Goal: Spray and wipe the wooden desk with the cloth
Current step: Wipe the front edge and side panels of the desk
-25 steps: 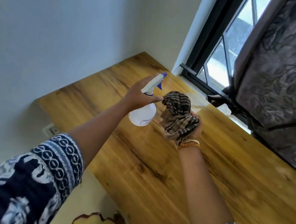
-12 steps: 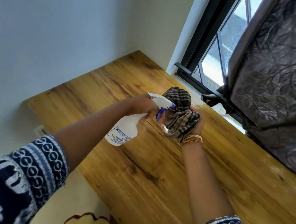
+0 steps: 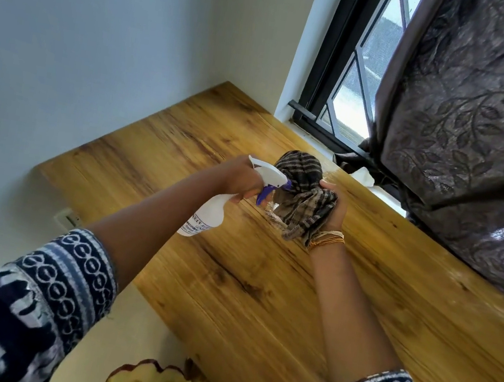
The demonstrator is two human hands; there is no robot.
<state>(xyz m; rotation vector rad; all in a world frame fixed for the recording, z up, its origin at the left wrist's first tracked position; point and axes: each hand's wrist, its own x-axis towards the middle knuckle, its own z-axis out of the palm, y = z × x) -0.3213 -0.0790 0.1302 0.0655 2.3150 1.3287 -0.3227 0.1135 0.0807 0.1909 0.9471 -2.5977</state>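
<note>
Wooden bench [image 3: 261,291], spraying under way, wiping not yet begun.

Checked cloth [image 3: 301,195] is bunched in the right hand [image 3: 335,209], whose fingers curl round the wad and hold it clear of the wood, over the stretch of bench nearer the window edge. The left hand [image 3: 239,177] grips the neck of the white spray bottle [image 3: 207,216], its fingers wrapped by the blue trigger, nozzle aimed at the cloth (whether the trigger is squeezed I cannot tell). A small wet glint shows on the wood just under the cloth, and a sheen near the window edge; the rest of the top looks dry, so most spraying and all wiping seem left.
</note>
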